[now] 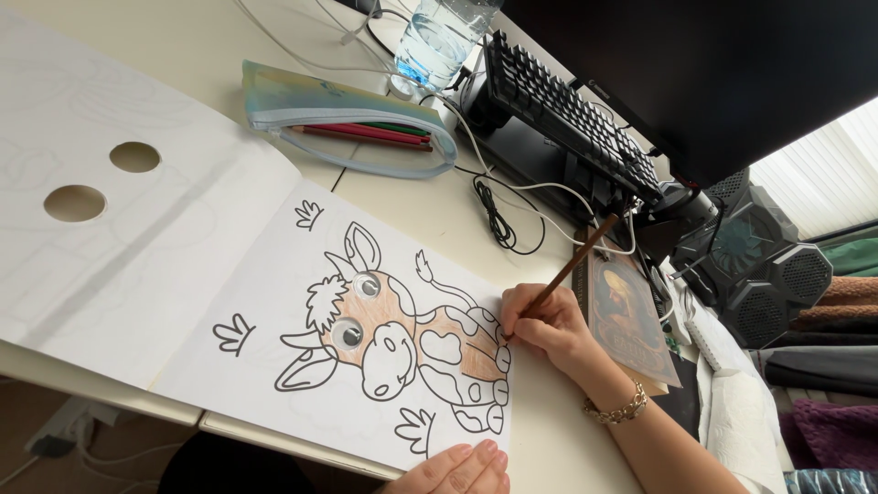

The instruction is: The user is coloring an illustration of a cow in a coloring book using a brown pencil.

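An open colouring book lies on the pale desk, its right page showing a cartoon cow with googly eyes, partly filled in brown. My right hand grips a brown pencil with its tip on the cow's body at the page's right edge. A gold bracelet sits on that wrist. My left hand rests flat on the lower edge of the page, fingers together, holding nothing.
A clear zip pencil case with coloured pencils lies behind the book. A water bottle, black keyboard, tangled cables, a dark monitor, a picture-covered book and a black speaker crowd the right.
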